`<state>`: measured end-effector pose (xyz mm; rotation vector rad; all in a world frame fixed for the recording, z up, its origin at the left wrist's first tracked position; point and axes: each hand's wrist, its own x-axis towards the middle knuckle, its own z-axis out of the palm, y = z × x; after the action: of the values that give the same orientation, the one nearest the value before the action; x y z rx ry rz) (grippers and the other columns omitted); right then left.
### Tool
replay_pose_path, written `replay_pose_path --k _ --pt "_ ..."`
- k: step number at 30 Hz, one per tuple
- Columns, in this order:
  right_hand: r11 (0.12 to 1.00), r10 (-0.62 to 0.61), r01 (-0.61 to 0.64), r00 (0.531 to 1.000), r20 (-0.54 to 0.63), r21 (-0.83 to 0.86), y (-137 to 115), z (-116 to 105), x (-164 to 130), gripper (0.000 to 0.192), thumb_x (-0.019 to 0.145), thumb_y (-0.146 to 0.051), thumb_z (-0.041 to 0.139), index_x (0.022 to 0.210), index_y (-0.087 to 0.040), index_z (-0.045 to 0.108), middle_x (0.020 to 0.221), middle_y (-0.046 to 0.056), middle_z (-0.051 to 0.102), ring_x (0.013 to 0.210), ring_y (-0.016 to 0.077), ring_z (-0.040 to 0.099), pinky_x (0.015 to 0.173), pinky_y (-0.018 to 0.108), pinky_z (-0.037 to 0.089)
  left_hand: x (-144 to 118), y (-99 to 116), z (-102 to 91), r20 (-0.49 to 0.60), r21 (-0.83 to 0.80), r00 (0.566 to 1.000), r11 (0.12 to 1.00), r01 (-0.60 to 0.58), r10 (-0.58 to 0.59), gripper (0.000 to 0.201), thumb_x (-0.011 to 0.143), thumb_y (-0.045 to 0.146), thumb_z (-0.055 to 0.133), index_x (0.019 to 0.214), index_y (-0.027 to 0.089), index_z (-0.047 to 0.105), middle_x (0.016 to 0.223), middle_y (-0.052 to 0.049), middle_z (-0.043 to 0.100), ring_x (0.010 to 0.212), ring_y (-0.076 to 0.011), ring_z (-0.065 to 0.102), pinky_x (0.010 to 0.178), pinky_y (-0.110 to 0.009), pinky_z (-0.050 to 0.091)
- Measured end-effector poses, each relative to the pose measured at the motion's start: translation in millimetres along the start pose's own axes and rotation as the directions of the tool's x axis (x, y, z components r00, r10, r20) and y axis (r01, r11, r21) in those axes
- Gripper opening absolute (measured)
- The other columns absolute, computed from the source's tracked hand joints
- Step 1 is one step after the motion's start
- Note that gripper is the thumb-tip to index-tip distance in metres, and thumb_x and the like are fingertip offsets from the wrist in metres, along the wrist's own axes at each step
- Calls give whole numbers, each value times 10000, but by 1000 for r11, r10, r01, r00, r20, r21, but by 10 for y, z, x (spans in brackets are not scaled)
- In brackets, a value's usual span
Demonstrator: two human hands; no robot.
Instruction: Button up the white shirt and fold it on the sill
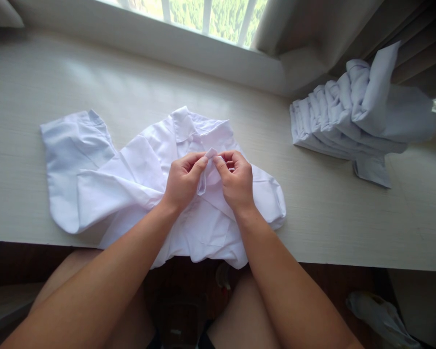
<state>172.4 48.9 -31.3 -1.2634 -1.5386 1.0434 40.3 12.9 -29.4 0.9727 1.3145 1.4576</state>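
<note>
Head view, looking down over 2 bare forearms onto a pale wood-grain table (349, 218); a white collared shirt (131, 179) lies crumpled at the near centre of the table, its collar pointing to the far side and its lower hem hanging over the near edge; 1 short sleeve (70, 160) spreads flat to the left, another bunches at the right.

The left hand (183, 182) rests on the middle of the shirt with its fingers curled in, thumb and forefinger pinching a small raised fold of the front placket (206, 169); the right hand (236, 179) sits just beside it, also closed narrow, its thumb and fingertips gripping the same fold from the right; the 2 hands nearly touch over the cloth, just near of the collar.

To the far right, well apart from the hands, a stack of folded white shirts (345, 116) leans against a grey curtain (312, 34); a window sill (167, 39) runs along the far edge, with green trees blurred through the window (203, 14) above it.

Below the near table edge, the person's bare knees show in shadow; a white cloth (378, 315) lies on the dark floor at the near right.
</note>
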Motion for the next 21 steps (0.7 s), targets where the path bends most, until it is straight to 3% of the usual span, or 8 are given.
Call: replay_pose_path --k 21 --pt "999 10 -10 1000 -5 36 11 0 8 263 955 -461 631 924 -201 655 949 22 668 870 134 597 815 282 483 3 0 7 7 -10 1000 1000 -17 17 320 887 476 726 1009 196 822 945 -59 786 921 -187 701 800 -260 543"
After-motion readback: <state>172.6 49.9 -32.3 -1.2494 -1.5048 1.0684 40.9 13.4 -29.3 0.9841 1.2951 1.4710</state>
